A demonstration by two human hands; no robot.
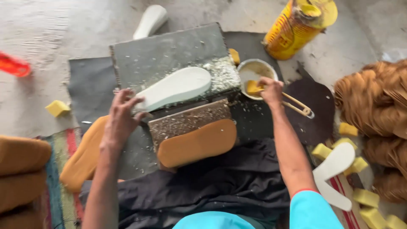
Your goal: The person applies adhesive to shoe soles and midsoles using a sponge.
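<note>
My left hand (120,118) rests its fingertips on the heel end of a white foam sole (176,87) that lies on a dark grey board (169,53). My right hand (270,90) pinches a yellow sponge (254,87) inside a small white bowl (255,70) of yellowish glue. A tan sole (197,142) lies on a speckled brown board (188,120) just in front of the white sole.
A yellow can (296,26) stands behind the bowl. Scissors (299,106) lie right of my hand. Stacked brown pieces (375,101) fill the right edge. Yellow sponge cubes (364,197) and a white sole (335,169) lie lower right; tan soles (21,169) left.
</note>
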